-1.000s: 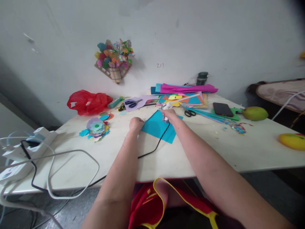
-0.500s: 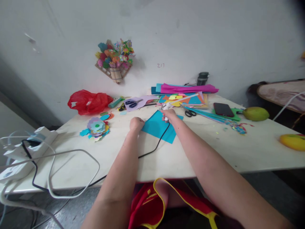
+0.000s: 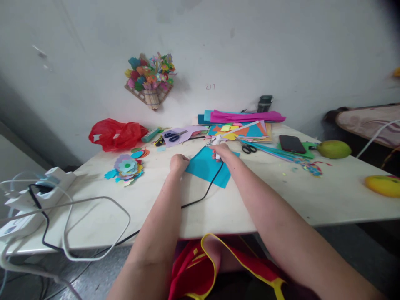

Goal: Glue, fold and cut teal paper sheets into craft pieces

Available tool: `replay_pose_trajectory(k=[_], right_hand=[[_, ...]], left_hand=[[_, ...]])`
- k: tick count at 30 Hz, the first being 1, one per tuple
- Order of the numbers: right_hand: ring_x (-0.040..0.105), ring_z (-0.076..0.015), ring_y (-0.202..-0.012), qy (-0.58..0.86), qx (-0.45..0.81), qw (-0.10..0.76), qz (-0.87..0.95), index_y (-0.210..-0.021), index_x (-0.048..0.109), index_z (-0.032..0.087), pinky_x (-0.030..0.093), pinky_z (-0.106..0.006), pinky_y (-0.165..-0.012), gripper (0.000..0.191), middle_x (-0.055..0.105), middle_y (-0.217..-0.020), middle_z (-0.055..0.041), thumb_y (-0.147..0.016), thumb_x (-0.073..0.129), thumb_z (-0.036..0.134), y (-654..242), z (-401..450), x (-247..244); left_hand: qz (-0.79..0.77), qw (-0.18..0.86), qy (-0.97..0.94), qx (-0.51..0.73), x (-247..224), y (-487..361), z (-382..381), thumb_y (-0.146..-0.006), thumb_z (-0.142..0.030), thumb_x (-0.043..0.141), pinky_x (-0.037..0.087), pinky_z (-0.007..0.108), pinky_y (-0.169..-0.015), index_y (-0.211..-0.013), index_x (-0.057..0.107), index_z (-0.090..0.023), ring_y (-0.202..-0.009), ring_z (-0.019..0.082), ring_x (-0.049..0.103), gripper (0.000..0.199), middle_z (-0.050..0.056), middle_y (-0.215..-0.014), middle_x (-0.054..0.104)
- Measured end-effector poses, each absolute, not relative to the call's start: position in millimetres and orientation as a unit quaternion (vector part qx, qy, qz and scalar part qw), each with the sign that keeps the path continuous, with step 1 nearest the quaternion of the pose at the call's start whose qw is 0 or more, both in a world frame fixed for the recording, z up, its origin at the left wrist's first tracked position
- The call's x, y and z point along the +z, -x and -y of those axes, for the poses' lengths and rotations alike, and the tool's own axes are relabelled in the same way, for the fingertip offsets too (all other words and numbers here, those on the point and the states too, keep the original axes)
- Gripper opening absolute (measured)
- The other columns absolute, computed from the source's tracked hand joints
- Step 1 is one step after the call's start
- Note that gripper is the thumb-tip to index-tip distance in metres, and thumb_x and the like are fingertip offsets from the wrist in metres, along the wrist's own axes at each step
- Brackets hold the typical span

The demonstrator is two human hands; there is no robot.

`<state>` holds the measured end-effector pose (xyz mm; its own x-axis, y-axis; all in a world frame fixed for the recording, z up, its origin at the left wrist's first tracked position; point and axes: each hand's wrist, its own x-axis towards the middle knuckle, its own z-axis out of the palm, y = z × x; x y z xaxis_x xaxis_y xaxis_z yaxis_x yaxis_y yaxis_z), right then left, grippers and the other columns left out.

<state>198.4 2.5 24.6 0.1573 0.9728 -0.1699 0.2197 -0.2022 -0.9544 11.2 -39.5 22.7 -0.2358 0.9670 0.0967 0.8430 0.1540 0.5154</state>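
A blue square craft sheet [image 3: 204, 168] lies flat at the middle of the table. At its left corner is my left hand [image 3: 179, 162], closed, with the curled fingers on the sheet's edge. My right hand [image 3: 221, 152] is wrapped around a white glue gun [image 3: 218, 141] with a black cord, above the far part of the sheet. The gun's nozzle points left, close to the sheet's far corner; whether it touches cannot be seen. The cord runs over the sheet toward me and passes under my left forearm.
Paper flowers [image 3: 126, 166] are piled left, near a red plastic bag [image 3: 117, 134] and a power strip [image 3: 40, 204]. Behind my hands lie coloured sheets [image 3: 246, 116] and scissors [image 3: 175, 135]. Black scissors [image 3: 249, 148], a phone [image 3: 292, 143] and a mango [image 3: 334, 148] are right.
My right hand has shifted slightly left with the glue gun, its nozzle nearer the sheet's far corner. My left hand and the blue sheet stay in place.
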Motion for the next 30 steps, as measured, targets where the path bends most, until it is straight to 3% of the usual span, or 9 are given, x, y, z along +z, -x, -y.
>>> replay_pose_trajectory(k=[8,17,30], right_hand=[[0.053,-0.0127,-0.044,0.658,0.444,0.398,0.460,-0.087,0.051,0.013,0.041,-0.022,-0.038,0.031,0.050,-0.055,0.0019,-0.069,0.066,0.033,-198.1,1.7,32.9],[0.056,-0.0166,-0.047,0.657,0.432,0.412,0.461,-0.091,0.053,0.013,0.042,-0.024,-0.037,0.036,0.053,-0.054,-0.0011,-0.068,0.066,0.038,-198.4,-8.0,21.8],[0.050,-0.0122,-0.041,0.639,0.458,0.397,0.474,-0.082,0.050,0.014,0.040,-0.022,-0.035,0.031,0.048,-0.050,0.0026,-0.069,0.066,0.036,-197.8,4.9,32.9]], left_hand=[[-0.749,0.132,-0.602,0.243,21.0,-10.3,37.6,-0.061,-0.019,0.059,0.045,0.022,-0.065,-0.076,0.070,-0.020,-0.076,0.018,0.061,0.019,0.006,-0.079,0.068],[-0.749,0.130,-0.603,0.243,22.3,-10.7,39.7,-0.061,-0.019,0.060,0.044,0.022,-0.066,-0.077,0.070,-0.019,-0.078,0.018,0.061,0.019,0.006,-0.082,0.069],[-0.751,0.134,-0.597,0.247,23.6,-12.2,40.4,-0.062,-0.019,0.059,0.045,0.024,-0.066,-0.076,0.070,-0.020,-0.078,0.019,0.061,0.018,0.007,-0.082,0.068]])
